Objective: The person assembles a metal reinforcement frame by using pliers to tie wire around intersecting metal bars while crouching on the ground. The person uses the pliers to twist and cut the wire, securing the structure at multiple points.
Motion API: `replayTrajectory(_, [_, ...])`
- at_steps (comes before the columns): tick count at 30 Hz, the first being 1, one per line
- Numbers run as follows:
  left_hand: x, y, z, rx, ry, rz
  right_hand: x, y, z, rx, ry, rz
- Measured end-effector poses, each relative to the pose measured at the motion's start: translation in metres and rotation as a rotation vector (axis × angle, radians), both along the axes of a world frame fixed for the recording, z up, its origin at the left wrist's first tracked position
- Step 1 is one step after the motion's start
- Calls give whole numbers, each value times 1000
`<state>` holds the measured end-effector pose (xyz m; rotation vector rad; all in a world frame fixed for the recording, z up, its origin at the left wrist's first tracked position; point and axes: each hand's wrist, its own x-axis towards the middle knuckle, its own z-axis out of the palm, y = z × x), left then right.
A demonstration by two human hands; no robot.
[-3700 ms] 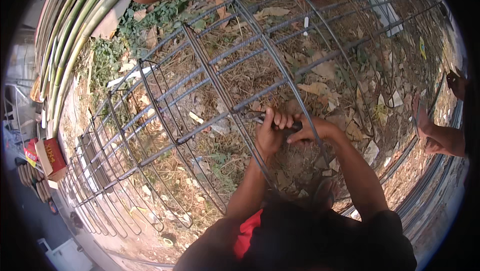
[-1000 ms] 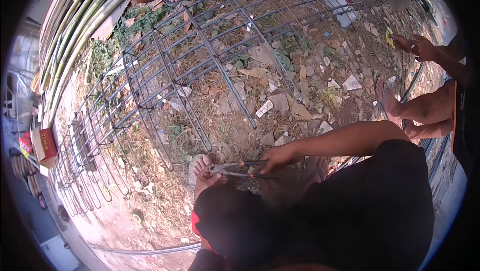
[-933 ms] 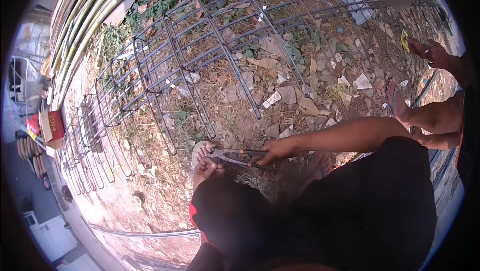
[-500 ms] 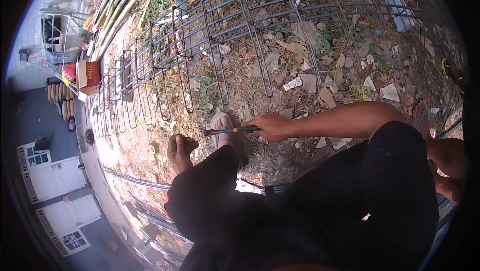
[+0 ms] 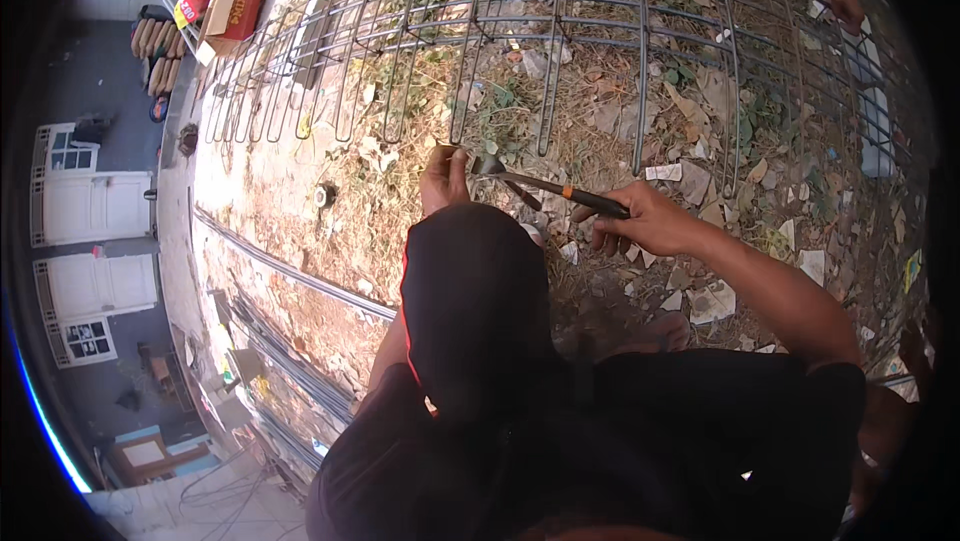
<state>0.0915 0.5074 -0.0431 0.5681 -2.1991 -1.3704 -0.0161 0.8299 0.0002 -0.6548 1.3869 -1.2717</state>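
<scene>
Landmark: rebar grid, laid flat on littered ground.
Left hand: at the grid's near edge, fingers closed on a bar end.
Pincers: just below that edge; long axis near horizontal, head pointing left toward the left hand.
Right hand: right of the head, closed around the handles.
Obstruction: person's dark knee below the pincers.

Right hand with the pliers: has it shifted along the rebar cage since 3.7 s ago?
Yes. The right hand with the pliers has gone from the middle of the rebar cage to its near edge, by the bar ends.
</scene>
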Motion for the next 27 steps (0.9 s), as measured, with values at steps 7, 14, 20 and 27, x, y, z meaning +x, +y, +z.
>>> replayTrajectory(7, [136,59,-144,-97,-733,-409,-46,5,47,551,79,219])
replayTrajectory(14, [115,90,-159,-116,-659,-562,-10,-20,-33,580,371,444])
replayTrajectory(20, [94,69,-124,699,-394,-754,-15,-93,-4,731,869,958])
replayTrajectory(27, [49,45,-65,881,-101,-389,10,-195,29,411,536,253])
